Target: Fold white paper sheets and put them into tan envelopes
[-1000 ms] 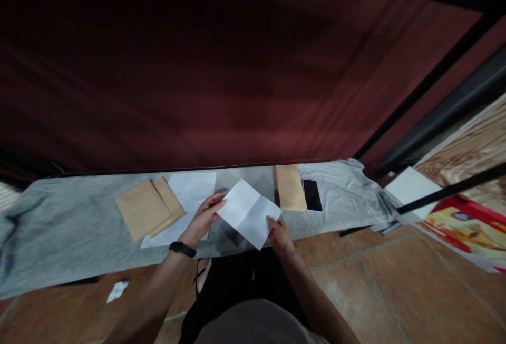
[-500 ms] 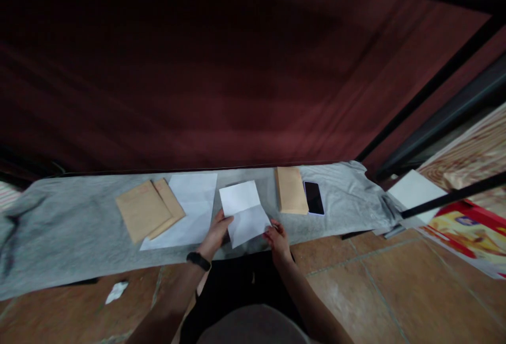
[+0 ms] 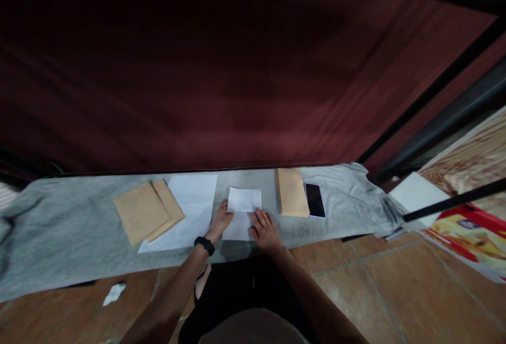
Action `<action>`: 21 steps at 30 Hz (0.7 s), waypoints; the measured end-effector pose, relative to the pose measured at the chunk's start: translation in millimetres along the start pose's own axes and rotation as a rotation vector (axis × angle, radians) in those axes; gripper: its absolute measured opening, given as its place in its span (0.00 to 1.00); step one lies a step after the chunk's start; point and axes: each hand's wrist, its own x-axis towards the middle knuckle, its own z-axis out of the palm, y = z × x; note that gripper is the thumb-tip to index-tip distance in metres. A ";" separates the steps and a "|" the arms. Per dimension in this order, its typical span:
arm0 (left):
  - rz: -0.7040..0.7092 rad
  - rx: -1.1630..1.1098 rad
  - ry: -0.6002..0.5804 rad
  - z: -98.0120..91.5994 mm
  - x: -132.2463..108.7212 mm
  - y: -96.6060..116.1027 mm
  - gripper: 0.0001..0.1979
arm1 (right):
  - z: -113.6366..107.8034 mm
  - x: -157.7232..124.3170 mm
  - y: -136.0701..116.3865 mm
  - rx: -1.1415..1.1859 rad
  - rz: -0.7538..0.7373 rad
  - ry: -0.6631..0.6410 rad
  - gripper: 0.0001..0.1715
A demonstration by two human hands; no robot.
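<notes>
A creased white sheet of paper (image 3: 245, 198) lies on the grey cloth in front of me, with a fold line across its middle. At its left edge my left hand (image 3: 221, 221) grips the paper, thumb and fingers closed near the crease. My right hand (image 3: 266, 232) rests flat on the sheet's right side with its fingers spread. To the left, a larger white paper (image 3: 193, 196) lies partly under two brown envelopes (image 3: 144, 212). On the right sits a stack of brown envelopes (image 3: 292, 191), beside a dark-screened phone (image 3: 315, 200).
The grey cloth (image 3: 79, 217) covers a long, narrow surface against a dark red panel (image 3: 237, 96). A crumpled white scrap (image 3: 114, 293) lies on the tiled floor (image 3: 348, 281). At the far right are a red and yellow box (image 3: 470, 233) and a black bar (image 3: 454, 200).
The folded sheet has come down from a tilted hold to lie straighter on the cloth. My right hand has gone from holding its corner to pressing flat on it.
</notes>
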 end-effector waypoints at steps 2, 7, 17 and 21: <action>0.003 0.073 0.064 0.0 -5.7 -4.4 0.21 | 4.4 -1.0 1.2 -0.045 -0.011 -0.012 0.30; 0.294 0.396 0.190 13.5 -31.8 -9.5 0.27 | 7.3 -4.9 3.3 -0.076 -0.039 -0.004 0.29; 0.620 0.857 -0.075 55.1 -10.4 -14.7 0.25 | 19.2 -3.0 6.3 -0.131 -0.079 0.044 0.32; 0.603 0.872 -0.024 37.4 2.6 -19.3 0.26 | 18.8 -2.9 7.8 -0.151 -0.090 0.031 0.31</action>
